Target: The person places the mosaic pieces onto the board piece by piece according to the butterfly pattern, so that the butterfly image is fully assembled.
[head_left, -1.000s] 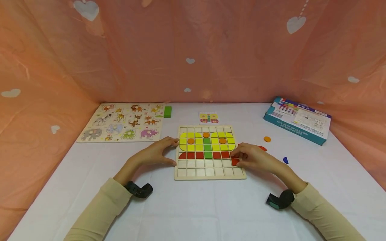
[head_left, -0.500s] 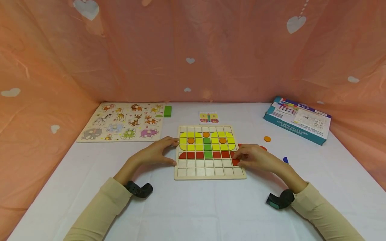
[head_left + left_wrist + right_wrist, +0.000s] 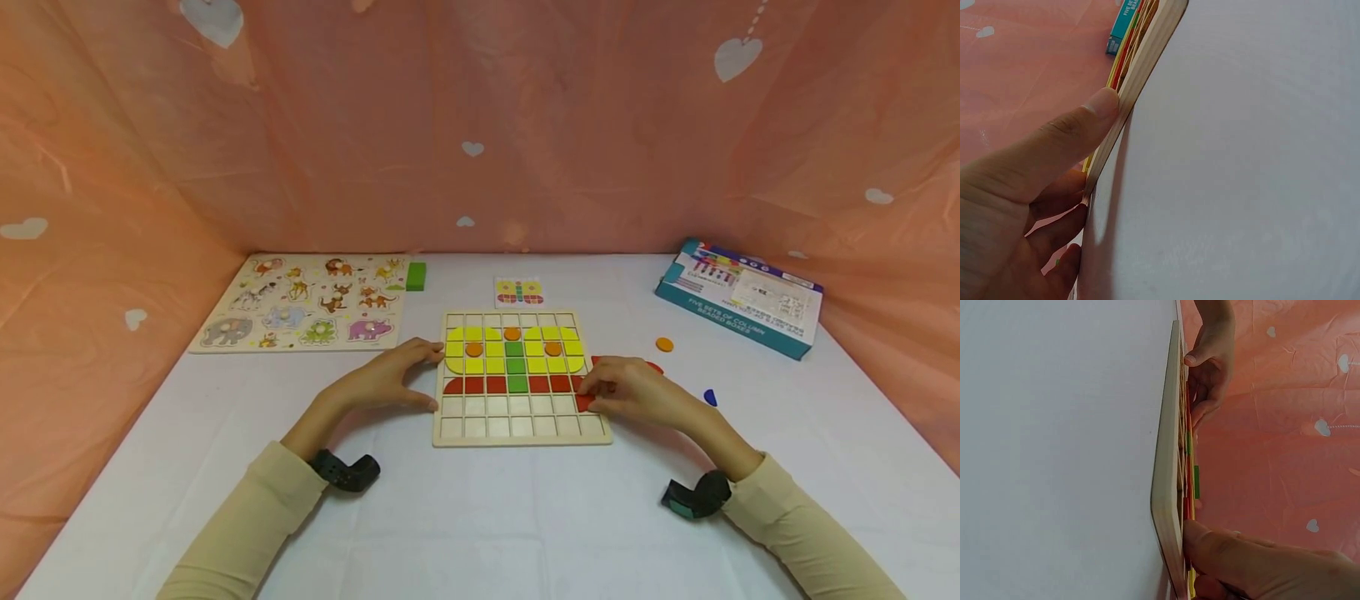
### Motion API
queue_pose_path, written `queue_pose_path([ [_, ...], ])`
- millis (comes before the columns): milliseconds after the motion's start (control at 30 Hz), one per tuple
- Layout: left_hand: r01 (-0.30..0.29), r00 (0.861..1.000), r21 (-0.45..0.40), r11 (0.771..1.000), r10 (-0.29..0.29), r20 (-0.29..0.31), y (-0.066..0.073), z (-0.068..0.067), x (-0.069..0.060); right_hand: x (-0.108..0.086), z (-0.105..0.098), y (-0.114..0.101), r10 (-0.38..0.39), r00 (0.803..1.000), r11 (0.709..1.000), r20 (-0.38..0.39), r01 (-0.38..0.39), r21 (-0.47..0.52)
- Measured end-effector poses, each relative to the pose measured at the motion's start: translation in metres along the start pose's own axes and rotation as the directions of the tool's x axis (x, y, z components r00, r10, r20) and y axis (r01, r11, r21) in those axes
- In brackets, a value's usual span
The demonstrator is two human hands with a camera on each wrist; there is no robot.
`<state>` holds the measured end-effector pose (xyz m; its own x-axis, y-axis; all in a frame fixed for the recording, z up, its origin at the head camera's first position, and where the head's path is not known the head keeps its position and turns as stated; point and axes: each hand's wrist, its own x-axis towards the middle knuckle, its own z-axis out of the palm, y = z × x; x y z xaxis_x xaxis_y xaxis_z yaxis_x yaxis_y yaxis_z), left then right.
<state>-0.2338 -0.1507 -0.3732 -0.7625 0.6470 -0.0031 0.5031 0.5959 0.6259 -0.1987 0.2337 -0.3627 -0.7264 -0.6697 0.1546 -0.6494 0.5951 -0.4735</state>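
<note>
A wooden grid board (image 3: pixel 521 427) lies flat on the white table. Yellow squares and rounded pieces, orange discs and a green column fill its upper part, with a red row (image 3: pixel 538 384) below. My left hand (image 3: pixel 384 379) rests against the board's left edge, thumb and fingers spread along it; the left wrist view shows the thumb (image 3: pixel 1100 106) touching the rim. At the right end of the red row, my right hand (image 3: pixel 637 390) pinches a red piece (image 3: pixel 582 402), partly hidden by the fingers. In the right wrist view, the right thumb (image 3: pixel 1200 540) sits over the board's corner.
A pattern card (image 3: pixel 519 292) lies behind the board. Back left are an animal puzzle (image 3: pixel 315 312) and a green block (image 3: pixel 416 277). A teal box (image 3: pixel 742 298) stands back right. Near the right hand lie an orange disc (image 3: pixel 664 344), red pieces (image 3: pixel 655 367) and a blue piece (image 3: pixel 710 397).
My right hand has shifted very slightly at the board's right edge, still with the red piece. The left hand has stayed at the left edge.
</note>
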Motion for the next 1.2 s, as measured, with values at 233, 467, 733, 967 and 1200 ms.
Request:
queue_pose_path([
  [233, -0.002, 1.0, 0.001, 1.0, 0.002, -0.002, 0.0, 0.0, 0.0, 0.0, 0.0, 0.001, 0.008, 1.0, 1.0, 0.005, -0.008, 0.027],
  [467, -0.007, 1.0, -0.003, 1.0, 0.007, -0.005, 0.0, 0.0, 0.0, -0.005, -0.02, 0.012, 0.023, 0.993, 0.992, -0.112, -0.009, 0.122],
  [733, -0.003, 1.0, -0.009, 1.0, 0.003, -0.006, 0.002, -0.001, 0.0, -0.033, -0.052, 0.056, 0.215, 0.918, 0.976, -0.334, -0.214, 0.041],
  [967, -0.004, 1.0, -0.005, 1.0, 0.004, -0.001, -0.001, 0.0, 0.0, -0.051, -0.052, 0.082, 0.381, 0.901, 0.925, -0.209, -0.375, 0.07],
  [1200, -0.009, 1.0, -0.002, 1.0, 0.009, 0.0, 0.0, 0.001, 0.0, -0.053, -0.044, 0.089, 0.326, 0.913, 0.942, -0.243, -0.335, 0.006],
])
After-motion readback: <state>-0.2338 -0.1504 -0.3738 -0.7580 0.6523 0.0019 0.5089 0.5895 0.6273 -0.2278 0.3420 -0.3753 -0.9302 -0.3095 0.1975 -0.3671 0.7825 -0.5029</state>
